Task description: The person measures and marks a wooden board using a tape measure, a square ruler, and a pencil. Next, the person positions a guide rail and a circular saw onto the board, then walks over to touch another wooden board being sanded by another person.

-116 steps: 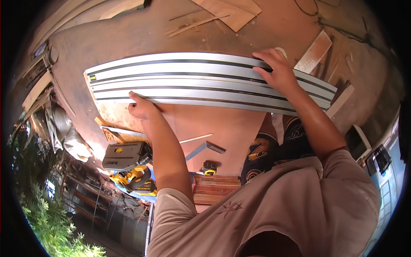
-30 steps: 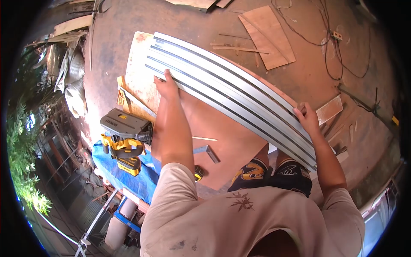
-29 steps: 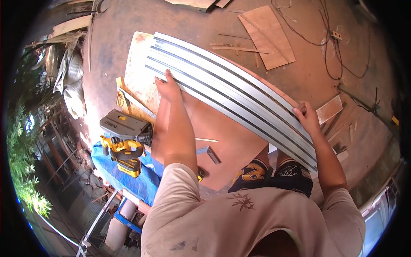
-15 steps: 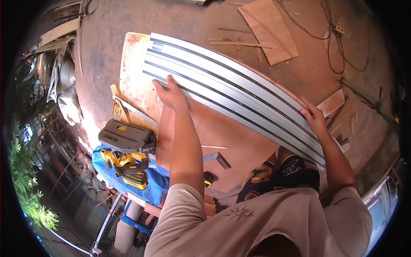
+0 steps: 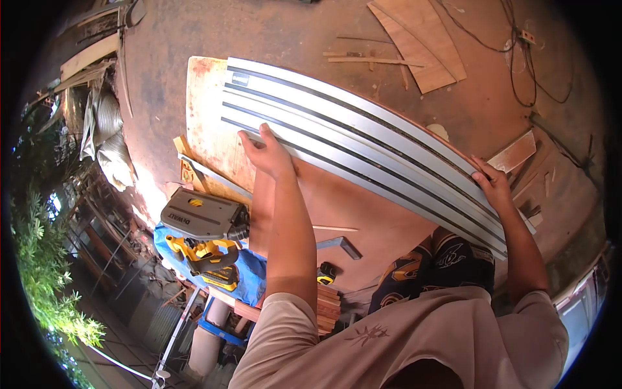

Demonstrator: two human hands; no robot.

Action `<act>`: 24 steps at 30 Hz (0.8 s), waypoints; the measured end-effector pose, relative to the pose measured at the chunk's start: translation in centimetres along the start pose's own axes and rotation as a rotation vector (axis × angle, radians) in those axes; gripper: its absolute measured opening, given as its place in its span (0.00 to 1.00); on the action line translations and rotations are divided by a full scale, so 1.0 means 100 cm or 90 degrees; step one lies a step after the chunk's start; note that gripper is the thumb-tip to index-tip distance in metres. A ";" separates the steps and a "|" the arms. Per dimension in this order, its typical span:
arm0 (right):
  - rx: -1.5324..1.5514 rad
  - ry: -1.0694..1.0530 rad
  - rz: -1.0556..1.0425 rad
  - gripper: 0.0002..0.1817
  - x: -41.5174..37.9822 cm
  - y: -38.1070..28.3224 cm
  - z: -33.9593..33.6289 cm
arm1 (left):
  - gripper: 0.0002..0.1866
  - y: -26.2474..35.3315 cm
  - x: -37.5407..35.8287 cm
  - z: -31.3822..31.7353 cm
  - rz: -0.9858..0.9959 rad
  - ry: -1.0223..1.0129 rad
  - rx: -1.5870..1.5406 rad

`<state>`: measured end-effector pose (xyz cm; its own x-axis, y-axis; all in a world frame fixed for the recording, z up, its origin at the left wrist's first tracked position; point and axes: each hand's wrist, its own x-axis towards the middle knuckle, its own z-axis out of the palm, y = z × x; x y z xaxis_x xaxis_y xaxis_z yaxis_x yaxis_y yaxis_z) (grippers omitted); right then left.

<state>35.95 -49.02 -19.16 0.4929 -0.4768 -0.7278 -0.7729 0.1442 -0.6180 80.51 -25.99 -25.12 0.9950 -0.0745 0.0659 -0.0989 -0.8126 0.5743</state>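
A long silver saw guide rail (image 5: pixel 363 148) with black strips lies across a wooden board (image 5: pixel 207 97). It looks bowed in this wide view. My left hand (image 5: pixel 269 155) is at the rail's near edge, toward its left end, with thumb and a finger showing against the edge and the other fingers hidden. My right hand (image 5: pixel 494 185) grips the rail near its right end, fingers over the far edge. To the left, a yellow and black DeWalt saw (image 5: pixel 206 217) rests on a blue sheet (image 5: pixel 253 272).
Near me on the board lie a square (image 5: pixel 343 245) and a tape measure (image 5: pixel 327 272). A thin plywood piece (image 5: pixel 421 45) and wood strips lie beyond the rail. Cables (image 5: pixel 528 71) run at the upper right. Stacked wood (image 5: pixel 328 308) stands by my left elbow.
The whole view has shifted slightly, so things appear a little further right and mostly lower. Both hands stay at about the same places on the guide rail.
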 end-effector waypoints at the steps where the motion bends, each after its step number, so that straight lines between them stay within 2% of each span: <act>1: 0.004 0.002 0.002 0.23 -0.001 -0.001 0.000 | 0.37 0.012 -0.002 -0.005 0.000 -0.001 0.000; 3: 0.008 0.006 0.004 0.23 0.001 -0.004 -0.001 | 0.35 0.033 -0.003 -0.013 -0.125 -0.096 -0.027; 5: -0.127 -0.002 0.081 0.23 0.001 -0.014 -0.005 | 0.35 0.023 -0.002 -0.011 -0.104 -0.090 -0.020; 6: -0.126 -0.002 0.081 0.23 0.003 -0.031 -0.007 | 0.35 0.020 -0.001 -0.009 -0.082 -0.084 -0.015; 8: -0.396 0.169 -0.129 0.24 0.011 -0.080 0.001 | 0.35 0.026 -0.002 -0.010 -0.089 -0.086 -0.019; 11: -0.188 0.137 -0.336 0.23 0.070 -0.124 0.048 | 0.35 0.028 -0.003 -0.011 -0.103 -0.094 -0.018; 12: -0.161 0.091 -0.324 0.24 0.092 -0.150 0.070 | 0.35 0.027 -0.002 -0.012 -0.109 -0.097 -0.013; 14: -0.124 0.072 -0.408 0.27 0.145 -0.188 0.116 | 0.35 0.023 -0.001 -0.010 -0.099 -0.090 -0.003; 15: -0.104 0.089 -0.411 0.25 0.168 -0.209 0.137 | 0.34 0.020 0.000 -0.009 -0.090 -0.089 0.013; 16: -0.080 0.051 -0.424 0.23 0.191 -0.224 0.151 | 0.34 0.017 -0.002 -0.009 -0.091 -0.088 0.016; 18: -0.057 0.014 -0.435 0.21 0.208 -0.243 0.167 | 0.36 0.021 -0.003 -0.006 -0.009 -0.023 -0.002; 19: -0.041 0.006 -0.412 0.19 0.210 -0.249 0.171 | 0.36 0.025 -0.003 -0.008 -0.011 -0.024 -0.002; 21: -0.034 -0.006 -0.391 0.17 0.213 -0.253 0.173 | 0.34 0.035 -0.004 -0.012 -0.101 -0.081 -0.038; 24: 0.017 -0.002 -0.380 0.16 0.218 -0.251 0.177 | 0.37 0.026 -0.003 -0.008 -0.050 -0.042 -0.003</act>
<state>73.16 -47.67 -24.75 0.8397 -0.4802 -0.2535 -0.3520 -0.1260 -0.9275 79.93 -27.63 -22.94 0.9983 -0.0481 -0.0336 -0.0197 -0.8147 0.5796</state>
